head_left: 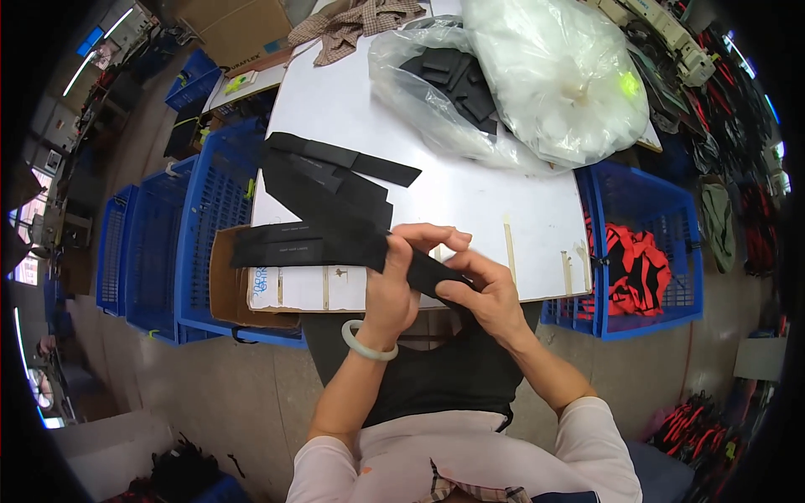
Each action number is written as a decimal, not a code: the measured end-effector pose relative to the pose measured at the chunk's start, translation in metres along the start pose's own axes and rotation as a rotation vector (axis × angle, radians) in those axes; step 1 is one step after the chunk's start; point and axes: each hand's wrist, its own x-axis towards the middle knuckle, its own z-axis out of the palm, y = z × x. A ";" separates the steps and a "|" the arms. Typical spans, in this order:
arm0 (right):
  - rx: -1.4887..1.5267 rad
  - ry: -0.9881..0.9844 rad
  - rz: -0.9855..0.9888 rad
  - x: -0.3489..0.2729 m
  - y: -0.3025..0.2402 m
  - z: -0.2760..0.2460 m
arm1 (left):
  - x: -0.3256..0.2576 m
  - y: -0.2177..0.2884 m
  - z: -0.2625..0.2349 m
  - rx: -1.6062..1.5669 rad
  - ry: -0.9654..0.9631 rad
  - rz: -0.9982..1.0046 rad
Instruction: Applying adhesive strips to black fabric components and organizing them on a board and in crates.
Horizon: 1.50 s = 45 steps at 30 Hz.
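Note:
Both hands grip one black fabric strip (432, 283) at the front edge of the white table. My left hand (394, 281), with a pale bangle on its wrist, has its thumb raised over the strip's left part. At the strip's right part my right hand (488, 293) pinches it between thumb and fingers. More black fabric strips (323, 197) lie overlapped to the left of my hands, some with small printed labels. One runs up close to my left thumb, and I cannot tell whether it joins the held strip.
Toward the back, an open clear plastic bag (402, 92) holds folded black pieces beside a bulging white bag (562, 84). A checked cloth (360, 25) lies at the far edge. Blue crates (214, 210) flank the table; the right crate (650, 180) contains red-and-black fabric. A cardboard box (231, 285) sits at the left corner.

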 end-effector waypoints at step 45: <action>-1.394 0.150 -0.447 -0.075 0.056 -0.132 | -0.062 -0.087 0.027 1.603 -0.445 0.121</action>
